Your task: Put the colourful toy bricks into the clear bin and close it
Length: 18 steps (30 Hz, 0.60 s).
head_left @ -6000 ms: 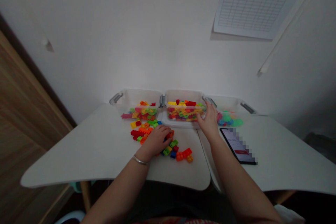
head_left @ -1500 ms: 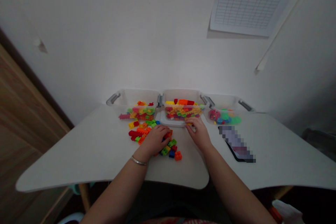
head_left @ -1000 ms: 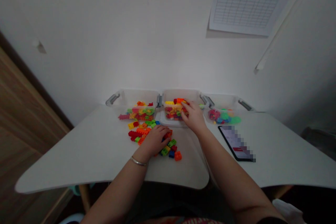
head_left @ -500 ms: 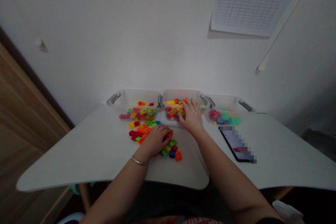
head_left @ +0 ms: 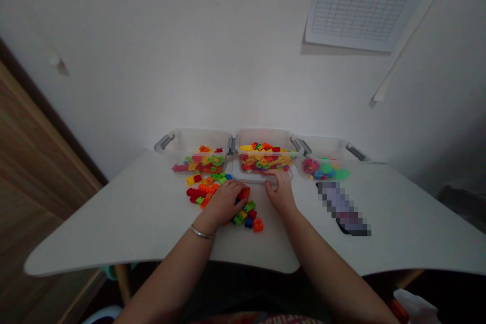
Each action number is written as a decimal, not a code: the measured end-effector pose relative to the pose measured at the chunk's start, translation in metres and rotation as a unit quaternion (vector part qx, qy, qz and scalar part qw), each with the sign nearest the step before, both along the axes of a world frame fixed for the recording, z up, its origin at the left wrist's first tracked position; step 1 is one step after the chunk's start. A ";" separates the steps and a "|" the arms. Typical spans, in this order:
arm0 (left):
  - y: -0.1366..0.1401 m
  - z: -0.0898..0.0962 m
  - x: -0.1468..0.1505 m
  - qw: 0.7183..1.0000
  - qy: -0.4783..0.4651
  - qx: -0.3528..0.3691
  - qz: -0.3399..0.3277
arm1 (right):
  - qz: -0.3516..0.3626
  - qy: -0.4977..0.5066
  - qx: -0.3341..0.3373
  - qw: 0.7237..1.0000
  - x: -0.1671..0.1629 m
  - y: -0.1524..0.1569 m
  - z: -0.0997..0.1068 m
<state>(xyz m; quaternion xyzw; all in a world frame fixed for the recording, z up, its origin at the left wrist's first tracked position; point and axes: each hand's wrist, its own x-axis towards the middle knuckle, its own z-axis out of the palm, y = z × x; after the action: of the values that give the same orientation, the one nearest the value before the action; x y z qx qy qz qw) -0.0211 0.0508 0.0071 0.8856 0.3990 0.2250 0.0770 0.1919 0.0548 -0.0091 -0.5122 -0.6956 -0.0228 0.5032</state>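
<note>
My left hand (head_left: 227, 198), a metal bangle at its wrist, rests on a pile of loose building blocks (head_left: 239, 218) at mid-table. Its fingers and thumb curl around an orange building block (head_left: 245, 193); the palm hides part of the pile. To the right, my right hand (head_left: 281, 192) hovers over the tabletop with thumb and fingers apart, nothing visible between them. Its fingertips are at the front edge of a pale lid (head_left: 246, 177), just before the middle clear bin (head_left: 266, 136), which holds many coloured blocks.
Left of the middle stands another clear bin (head_left: 201, 139) of mixed pieces. A third clear bin (head_left: 328, 144) on the right holds red, blue and green pieces. A phone (head_left: 343, 210) lies on the white table (head_left: 125, 223). Behind is a wall with a printed sheet (head_left: 364, 5).
My right hand has drawn back from the middle bin toward me, down to the lid's front edge. My left hand has stayed on the pile.
</note>
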 end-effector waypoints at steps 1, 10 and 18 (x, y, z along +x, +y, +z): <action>0.000 0.000 0.000 1.000 0.000 0.002 0.004 | 0.012 0.008 -0.028 0.999 0.000 0.001 -0.004; 0.003 -0.011 0.001 0.999 -0.025 0.017 0.032 | 0.130 -0.072 -0.150 0.977 -0.009 -0.006 -0.007; 0.003 -0.012 0.000 0.999 -0.025 0.017 0.029 | 0.089 -0.161 -0.148 0.972 -0.011 -0.009 -0.007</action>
<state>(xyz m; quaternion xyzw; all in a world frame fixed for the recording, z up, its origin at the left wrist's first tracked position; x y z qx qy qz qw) -0.0213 0.0541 -0.0054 0.8691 0.4182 0.2560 0.0651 0.1811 0.0461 -0.0159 -0.5069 -0.8056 0.0432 0.3035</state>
